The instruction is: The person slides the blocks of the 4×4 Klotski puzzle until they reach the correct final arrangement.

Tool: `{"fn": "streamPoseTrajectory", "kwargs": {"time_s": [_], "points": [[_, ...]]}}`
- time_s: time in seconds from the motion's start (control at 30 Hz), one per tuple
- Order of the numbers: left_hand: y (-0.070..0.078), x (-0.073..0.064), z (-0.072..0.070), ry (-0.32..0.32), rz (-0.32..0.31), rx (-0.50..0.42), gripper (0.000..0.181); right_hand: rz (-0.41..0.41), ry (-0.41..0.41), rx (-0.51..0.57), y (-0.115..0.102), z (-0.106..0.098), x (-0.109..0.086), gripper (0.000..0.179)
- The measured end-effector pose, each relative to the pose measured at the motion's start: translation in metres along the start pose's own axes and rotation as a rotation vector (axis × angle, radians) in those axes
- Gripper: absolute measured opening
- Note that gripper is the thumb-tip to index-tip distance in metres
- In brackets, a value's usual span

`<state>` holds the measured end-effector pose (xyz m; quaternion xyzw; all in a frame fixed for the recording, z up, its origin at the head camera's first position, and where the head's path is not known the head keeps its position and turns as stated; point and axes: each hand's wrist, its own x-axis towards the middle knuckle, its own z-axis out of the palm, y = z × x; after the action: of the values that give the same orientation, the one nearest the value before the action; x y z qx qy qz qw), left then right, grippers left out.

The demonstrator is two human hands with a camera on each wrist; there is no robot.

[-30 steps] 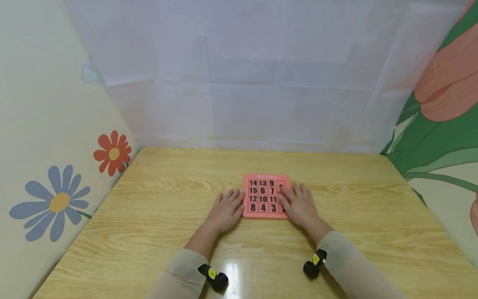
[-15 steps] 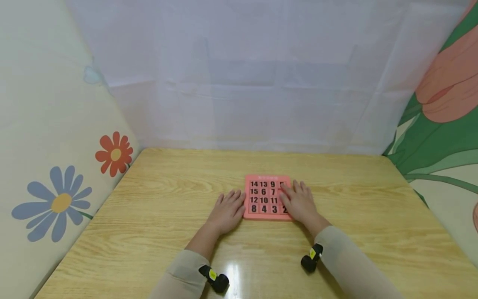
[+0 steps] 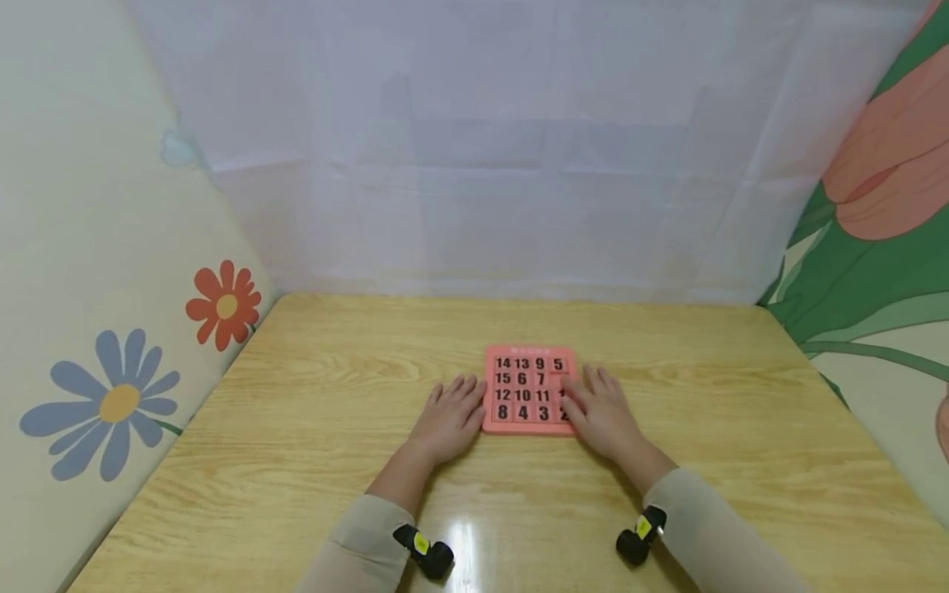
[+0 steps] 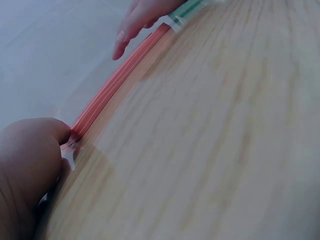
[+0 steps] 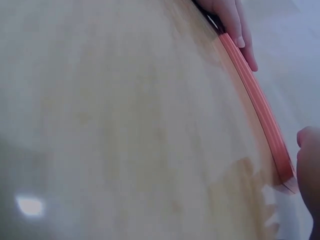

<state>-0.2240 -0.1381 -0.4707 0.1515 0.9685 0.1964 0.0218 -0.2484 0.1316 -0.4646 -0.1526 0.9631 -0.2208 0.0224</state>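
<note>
A pink sliding number puzzle (image 3: 531, 429) lies flat on the wooden table, with black numbers on its square tiles. The 5 tile (image 3: 558, 364) sits level with the 9 in the top row. My left hand (image 3: 448, 418) lies palm down along the puzzle's left edge, its thumb at the frame in the left wrist view. From the right side, my right hand (image 3: 604, 416) reaches over the last column with its index finger and thumb. Those digits partly hide the tiles below the 5. Both wrist views show the puzzle's pink side (image 4: 117, 80) edge-on.
The wooden table (image 3: 334, 395) extends around the puzzle on all sides. Behind it hangs a white sheet (image 3: 482, 206). Flower-printed walls stand at left and right. A black wrist camera (image 3: 433, 558) is strapped to the left sleeve, another (image 3: 636, 543) to the right.
The 5 tile has shifted up into line with the top row and is now uncovered. My right hand has drawn back toward me and slightly right. The left hand stays put.
</note>
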Motion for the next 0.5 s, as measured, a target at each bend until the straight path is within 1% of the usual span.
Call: {"fn": "streamPoseTrajectory", "kwargs": {"time_s": [0.23,0.37,0.5], "points": [[0.001,-0.001,-0.002,0.004,0.004,0.003,0.052,-0.082,0.037,-0.017,0.003,0.0,-0.018,0.045],[0.001,-0.002,-0.001,0.005,0.002,-0.005,0.051,-0.098,0.04,-0.025,0.005,0.001,-0.022,0.043],[0.002,-0.001,-0.001,0.004,0.002,-0.004,0.051,-0.089,0.034,-0.041,0.004,0.001,-0.02,0.044]]}}
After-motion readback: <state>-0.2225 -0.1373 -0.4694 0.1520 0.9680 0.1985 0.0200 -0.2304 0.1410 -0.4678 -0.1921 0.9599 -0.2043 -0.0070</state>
